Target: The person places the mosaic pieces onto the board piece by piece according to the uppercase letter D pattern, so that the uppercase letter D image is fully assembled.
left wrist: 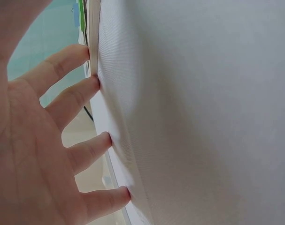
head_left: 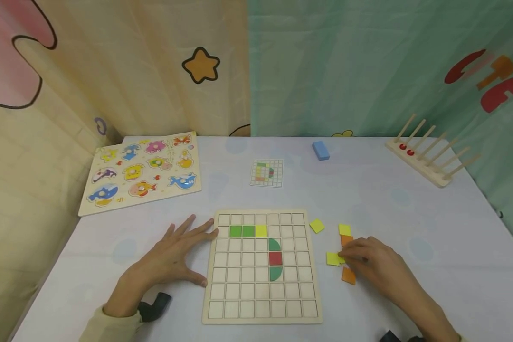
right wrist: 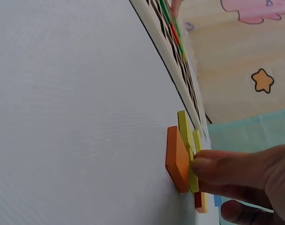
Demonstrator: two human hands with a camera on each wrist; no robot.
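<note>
My left hand (head_left: 171, 256) is spread wide at the left side of a wooden grid board (head_left: 248, 313), thumb and fingertips at its edge. In the left wrist view its fingers (left wrist: 72, 101) reach the white cloth and the board's side. On the board lie green squares (head_left: 242, 231), a yellow square (head_left: 261, 231), a red square (head_left: 275, 258) and two green rounded pieces (head_left: 275, 273). To the right, my right hand (head_left: 374, 261) pinches a yellow tile (right wrist: 193, 173), mostly covered by the fingertips in the head view. Close by lie another yellow tile (head_left: 332, 259) and an orange tile (head_left: 348, 275).
More yellow tiles (head_left: 317, 225) and an orange tile (head_left: 346, 239) lie near the board's right side. Behind stand a pattern card (head_left: 267, 173), a blue block (head_left: 320, 150), an animal puzzle (head_left: 162, 199) and a peg rack (head_left: 427, 167) with red beads. Curtains hang behind the table.
</note>
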